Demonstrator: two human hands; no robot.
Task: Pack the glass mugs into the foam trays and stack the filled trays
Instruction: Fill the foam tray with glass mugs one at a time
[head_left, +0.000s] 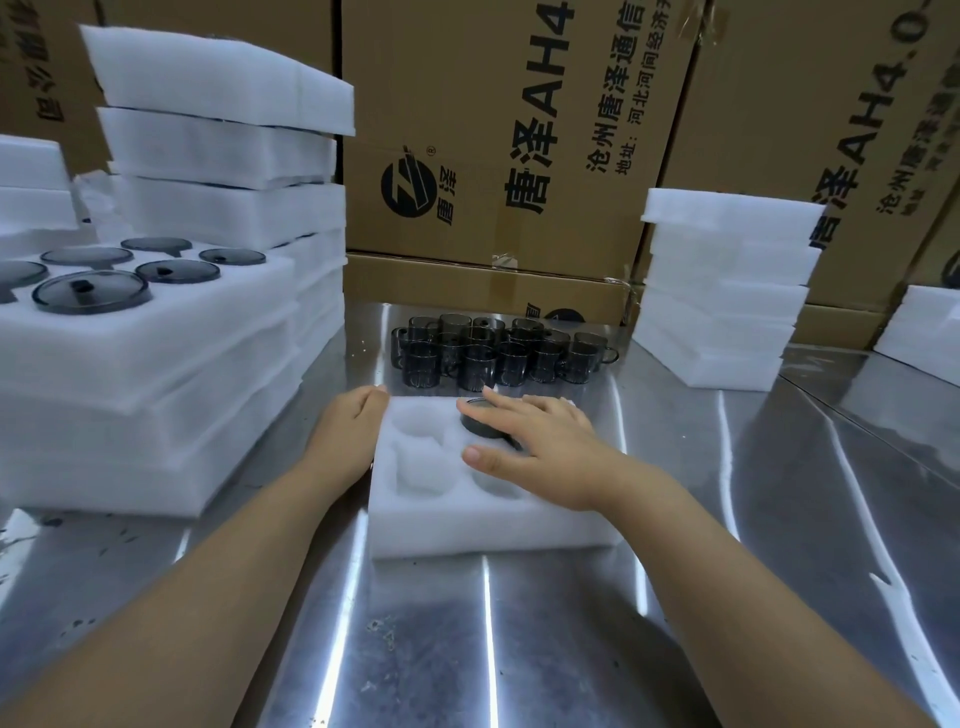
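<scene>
A white foam tray (467, 525) with round pockets lies on the steel table in front of me. One dark glass mug (478, 418) sits in its far right pocket; the other visible pockets are empty. My right hand (540, 447) lies over that mug with straight fingers pressing on its rim. My left hand (348, 431) rests against the tray's left edge, its fingers curved along the far left corner. Several loose dark glass mugs (493, 353) stand in a cluster just behind the tray.
A stack of filled foam trays (145, 364) stands at the left, its top tray showing mug rims, with a taller foam stack (223, 156) behind. Empty foam trays (722, 291) are piled at the right. Cardboard boxes (519, 130) wall off the back.
</scene>
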